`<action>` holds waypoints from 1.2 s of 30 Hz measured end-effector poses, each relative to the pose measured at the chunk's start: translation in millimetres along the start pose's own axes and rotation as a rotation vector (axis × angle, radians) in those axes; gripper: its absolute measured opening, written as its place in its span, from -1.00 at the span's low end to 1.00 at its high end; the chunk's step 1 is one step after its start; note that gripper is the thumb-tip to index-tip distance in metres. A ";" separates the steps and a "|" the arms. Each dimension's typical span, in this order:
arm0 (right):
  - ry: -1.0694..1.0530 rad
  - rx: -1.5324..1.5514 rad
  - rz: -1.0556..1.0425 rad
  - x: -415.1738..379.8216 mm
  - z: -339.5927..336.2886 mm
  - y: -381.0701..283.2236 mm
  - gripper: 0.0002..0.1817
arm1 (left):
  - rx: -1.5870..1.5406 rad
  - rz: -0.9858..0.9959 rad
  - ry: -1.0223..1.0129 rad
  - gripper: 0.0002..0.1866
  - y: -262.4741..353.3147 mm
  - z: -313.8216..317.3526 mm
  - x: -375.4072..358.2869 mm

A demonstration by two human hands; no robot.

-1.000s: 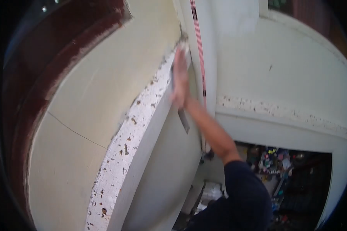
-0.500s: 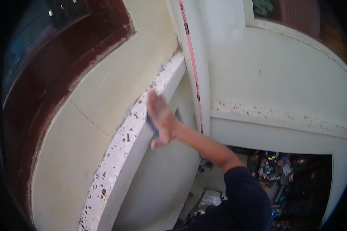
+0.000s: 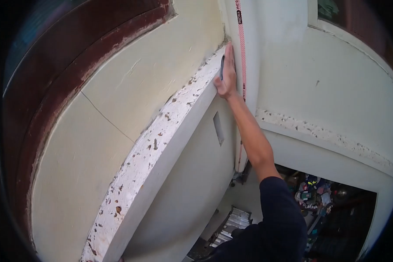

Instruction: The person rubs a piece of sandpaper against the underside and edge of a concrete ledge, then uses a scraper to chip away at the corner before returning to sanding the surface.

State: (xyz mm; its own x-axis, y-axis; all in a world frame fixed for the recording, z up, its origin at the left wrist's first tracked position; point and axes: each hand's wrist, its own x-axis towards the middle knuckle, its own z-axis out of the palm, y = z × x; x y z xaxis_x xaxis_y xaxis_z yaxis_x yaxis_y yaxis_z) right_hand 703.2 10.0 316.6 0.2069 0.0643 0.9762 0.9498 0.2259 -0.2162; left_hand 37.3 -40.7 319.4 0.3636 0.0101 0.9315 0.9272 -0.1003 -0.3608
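My right hand (image 3: 227, 74) is at the upper end of a white ledge (image 3: 153, 144), near the corner where the ledge meets a pipe (image 3: 251, 52). Its fingers are stretched out and held together, with the thumb on the ledge side. Between palm and ledge shows the edge of a thin dark blue-grey sheet (image 3: 222, 66) resembling sandpaper, mostly hidden by the hand. Flaked patches and brown spots mark the ledge's top. Above it rises a cream wall (image 3: 118, 91) with pale scratches and a thin dark crack. My left hand is out of view.
Red-and-white printed tape (image 3: 243, 56) runs down the pipe. A second spotted ledge (image 3: 314, 131) crosses the right wall. A dark red frame (image 3: 100, 56) stands at upper left. Far below lie jumbled items (image 3: 312, 192) and a ribbed pale object (image 3: 233, 225).
My right hand has moved up along the ledge to its far end by the pipe, carrying the dark sheet. The view has shifted, so the walls and pipe appear farther right.
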 end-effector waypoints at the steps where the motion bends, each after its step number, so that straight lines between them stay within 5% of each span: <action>1: 0.021 -0.004 -0.003 7.1 -3.1 0.0 0.39 | -0.017 -0.049 0.088 -0.11 10.1 3.9 8.1; 2: -0.050 0.015 -0.108 -6.0 -0.6 -36.9 0.34 | -0.012 -0.066 0.076 -0.11 20.3 10.0 22.1; 4: -0.141 0.062 -0.232 -18.9 0.5 -100.1 0.29 | -0.042 0.109 0.416 -0.15 28.6 21.7 43.6; 6: -0.382 0.022 -0.492 -31.7 -2.2 -131.8 0.28 | -0.137 0.027 0.463 -0.19 20.5 25.7 30.7; 7: -0.387 0.029 -0.475 -29.6 -1.7 -110.5 0.28 | -0.080 0.026 0.426 -0.19 15.8 23.9 24.9; 9: -0.082 0.073 -0.007 -9.8 0.9 -46.5 0.33 | -0.090 0.065 0.459 -0.23 14.0 29.0 22.7; 12: -0.005 -0.010 -0.119 -24.4 18.7 -77.9 0.40 | 0.044 0.054 0.293 -0.28 19.7 15.1 26.4; 13: -0.186 0.059 -0.152 -33.2 10.1 -131.9 0.38 | 0.019 0.017 0.293 -0.30 19.1 17.5 18.7; 16: -0.337 -0.062 -0.388 -29.7 0.5 -136.3 0.42 | -0.097 -0.073 0.359 -0.27 12.4 26.8 6.3; 18: -0.278 -0.048 -0.236 -21.8 6.2 -113.2 0.45 | -0.086 0.096 0.392 -0.26 16.8 23.5 25.0; 20: 0.005 0.005 0.018 -16.0 17.8 -128.3 0.46 | -0.025 0.134 0.278 -0.41 14.6 17.4 22.0; 21: 0.009 0.097 0.032 -27.9 24.7 -163.9 0.45 | -0.031 0.156 0.242 -0.18 14.0 14.8 23.0; 24: -0.274 0.054 -0.274 -66.2 29.1 -269.6 0.47 | -0.078 0.169 0.244 -0.16 9.0 14.3 21.8; 26: -0.309 -0.062 -0.444 -64.0 26.7 -256.3 0.48 | -0.120 0.157 0.220 -0.11 6.4 10.3 18.7; 28: -0.167 0.013 -0.142 -50.3 26.7 -221.2 0.49 | -0.118 0.057 -0.067 -0.08 6.2 -3.0 23.9; 33: -0.110 0.106 -0.074 -68.6 46.9 -318.9 0.36 | -0.185 0.133 -0.108 -0.11 1.0 -6.8 28.1; 35: -0.393 0.165 -0.504 -86.9 38.9 -375.0 0.22 | -0.223 0.139 -0.227 -0.16 -0.4 -12.8 32.8; 36: -0.395 0.151 -0.505 -63.2 24.6 -373.7 0.22 | -0.235 0.137 -0.221 -0.16 0.1 -12.3 32.2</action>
State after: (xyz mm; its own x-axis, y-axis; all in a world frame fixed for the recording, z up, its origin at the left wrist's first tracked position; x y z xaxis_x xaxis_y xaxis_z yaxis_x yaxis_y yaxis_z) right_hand 329.4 -54.5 335.4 -0.3848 0.2597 0.8857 0.8581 0.4542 0.2396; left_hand 48.1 -52.7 349.9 0.5179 0.1930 0.8334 0.8316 -0.3419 -0.4376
